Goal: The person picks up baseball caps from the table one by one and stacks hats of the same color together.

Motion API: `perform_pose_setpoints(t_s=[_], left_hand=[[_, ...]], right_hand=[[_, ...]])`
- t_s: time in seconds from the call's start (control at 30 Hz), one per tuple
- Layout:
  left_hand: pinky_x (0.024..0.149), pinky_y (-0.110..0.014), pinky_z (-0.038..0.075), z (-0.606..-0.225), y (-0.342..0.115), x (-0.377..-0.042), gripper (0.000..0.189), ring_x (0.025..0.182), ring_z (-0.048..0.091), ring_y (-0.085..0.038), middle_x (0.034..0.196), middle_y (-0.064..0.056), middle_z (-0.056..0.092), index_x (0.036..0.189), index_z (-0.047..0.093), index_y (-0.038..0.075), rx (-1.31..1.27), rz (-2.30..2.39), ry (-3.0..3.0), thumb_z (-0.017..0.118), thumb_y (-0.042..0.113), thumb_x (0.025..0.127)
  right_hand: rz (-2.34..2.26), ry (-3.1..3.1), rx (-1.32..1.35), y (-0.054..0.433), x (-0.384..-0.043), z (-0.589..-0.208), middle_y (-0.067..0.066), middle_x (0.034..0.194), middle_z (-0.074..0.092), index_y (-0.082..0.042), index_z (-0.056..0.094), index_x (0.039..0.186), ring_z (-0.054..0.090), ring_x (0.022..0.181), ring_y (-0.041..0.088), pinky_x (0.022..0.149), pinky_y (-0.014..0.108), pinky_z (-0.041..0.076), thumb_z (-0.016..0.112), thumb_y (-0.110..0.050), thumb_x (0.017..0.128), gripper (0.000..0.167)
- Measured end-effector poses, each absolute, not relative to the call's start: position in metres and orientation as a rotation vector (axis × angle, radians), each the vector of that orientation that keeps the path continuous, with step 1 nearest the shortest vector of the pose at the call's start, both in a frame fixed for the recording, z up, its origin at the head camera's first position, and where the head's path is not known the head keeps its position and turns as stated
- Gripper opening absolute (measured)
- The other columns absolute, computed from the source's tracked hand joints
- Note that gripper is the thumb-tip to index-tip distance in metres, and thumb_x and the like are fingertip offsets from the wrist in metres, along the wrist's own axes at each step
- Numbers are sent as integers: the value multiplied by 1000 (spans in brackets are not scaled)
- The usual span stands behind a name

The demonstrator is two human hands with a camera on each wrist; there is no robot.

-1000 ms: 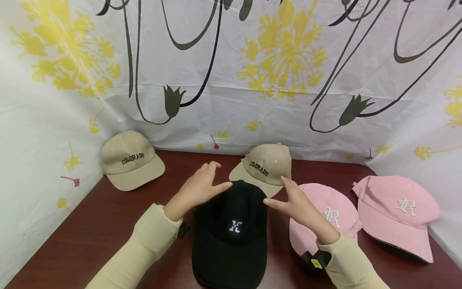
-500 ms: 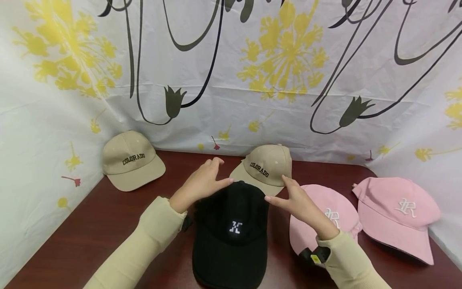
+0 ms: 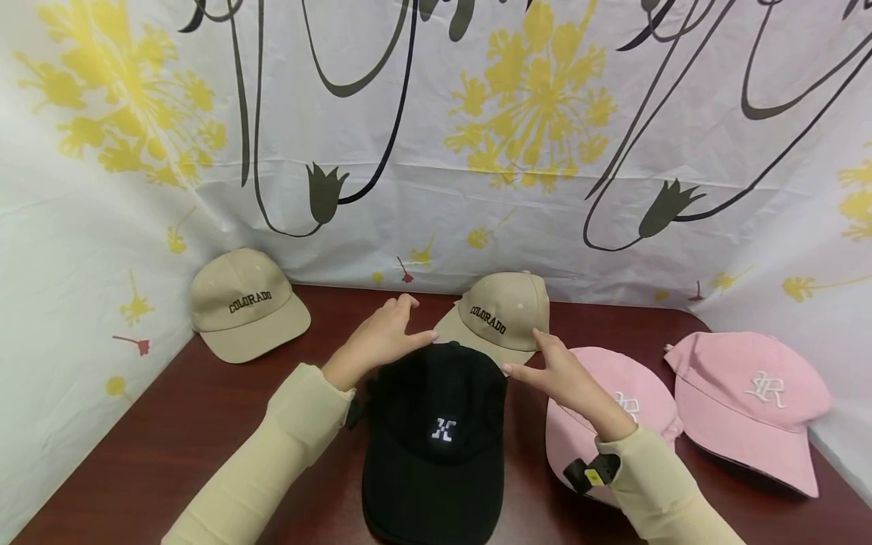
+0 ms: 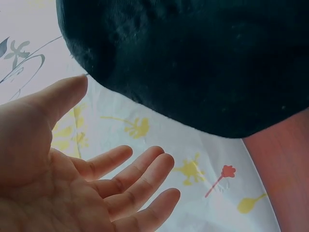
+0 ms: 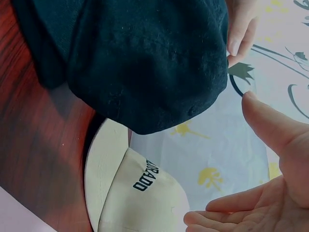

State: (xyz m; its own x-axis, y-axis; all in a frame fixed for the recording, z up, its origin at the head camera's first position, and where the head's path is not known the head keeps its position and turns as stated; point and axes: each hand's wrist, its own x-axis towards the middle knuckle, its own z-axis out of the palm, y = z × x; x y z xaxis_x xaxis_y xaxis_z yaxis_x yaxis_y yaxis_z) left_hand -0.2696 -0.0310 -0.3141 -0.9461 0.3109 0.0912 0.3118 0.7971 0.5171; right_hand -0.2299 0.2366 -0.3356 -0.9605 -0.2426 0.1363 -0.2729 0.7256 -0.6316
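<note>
A black cap (image 3: 443, 469) with a small white emblem stands on the table in the head view, its brim toward me. Above its crown on the left is my left hand (image 3: 381, 338), thumb spread from the fingers. In the left wrist view the left thumb's tip lies close by the black crown; whether it touches, I cannot tell. On the other side my right hand (image 3: 568, 380) hovers with thumb and fingers apart, holding nothing. Its thumb tip is near the black crown, a gap showing in the right wrist view. Behind is a beige COLORADO cap (image 3: 504, 314), partly covered.
Another beige COLORADO cap (image 3: 248, 306) sits at the back left. Two pink caps stand on the right: a nearer pink cap (image 3: 620, 371), partly behind my right arm, and a farther pink cap (image 3: 749, 401). A printed white cloth (image 3: 422, 129) hangs behind the dark red table (image 3: 136, 462).
Both hands keep nearly the same place and spread pose by the black cap. My left forearm has shifted slightly right since one second ago. The caps have stayed put.
</note>
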Motion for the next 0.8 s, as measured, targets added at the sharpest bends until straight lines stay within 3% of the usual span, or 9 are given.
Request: perform_pose_setpoints(t_s=[0.17,0.33,0.53,0.67,0.8], left_hand=[[92,-42,37,-309,-31,-274,65,113,47,-27,125,-17,46,131,39,3,-532,-841,-2989,61,43,85],[94,-42,37,-309,-31,-279,65,113,47,-27,126,-18,45,132,38,2,-594,-829,-3024,61,42,86],[94,-42,35,-311,-32,-286,64,111,47,-27,125,-19,45,132,37,0,-648,-893,-3042,61,37,87],[91,-41,38,-312,-32,-291,63,104,49,-26,117,-17,49,131,38,-1,-671,-931,-3038,62,36,86],[91,-41,38,-312,-30,-295,63,106,49,-26,118,-17,49,131,37,-1,-661,-930,-3050,63,36,86]], right_hand=[[1068,-2839,490,237,-235,-335,35,132,33,20,28,131,33,122,43,97,54,28,66,-29,84,78],[1077,-2860,490,235,-239,-334,31,123,43,18,32,129,51,102,35,83,46,43,65,-32,85,74],[1131,-2890,474,235,-246,-338,30,121,45,16,31,130,55,93,32,75,42,46,65,-32,85,74],[1124,-2927,425,235,-246,-338,35,130,35,19,23,133,49,106,39,85,47,42,63,-35,86,82],[1134,-2957,374,232,-245,-337,38,139,18,20,13,136,28,125,45,98,54,28,62,-36,86,90]])
